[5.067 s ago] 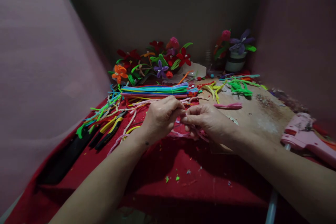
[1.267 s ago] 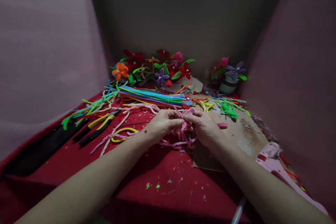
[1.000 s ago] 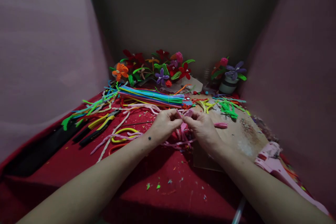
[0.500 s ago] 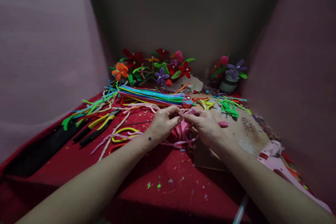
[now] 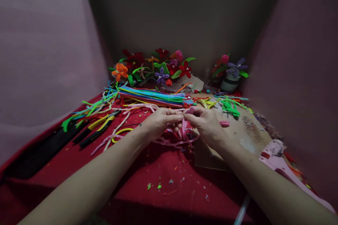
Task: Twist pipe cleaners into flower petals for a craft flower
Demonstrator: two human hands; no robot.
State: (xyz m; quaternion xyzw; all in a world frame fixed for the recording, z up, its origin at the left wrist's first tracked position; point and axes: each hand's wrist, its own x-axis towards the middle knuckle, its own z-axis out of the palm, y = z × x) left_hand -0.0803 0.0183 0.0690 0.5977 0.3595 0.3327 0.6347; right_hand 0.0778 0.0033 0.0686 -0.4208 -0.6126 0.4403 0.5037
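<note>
Over the red cloth (image 5: 155, 174), the right hand (image 5: 207, 124) pinches a pink pipe cleaner (image 5: 190, 110), the left hand (image 5: 161, 123) seemingly its tip; small, even bends, made close to the pinch, should keep it neat.

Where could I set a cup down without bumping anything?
Probably the red cloth between the pliers and left forearm, bare but for specks. A smaller patch of stained board lies between the green pipe cleaners and right forearm. Behind the left hand, bundled pipe cleaners and flowers crowd together.

Left hand (image 5: 160, 123) and right hand (image 5: 208, 123) pinching pink strand (image 5: 190, 110), red cloth (image 5: 182, 195) below
</note>
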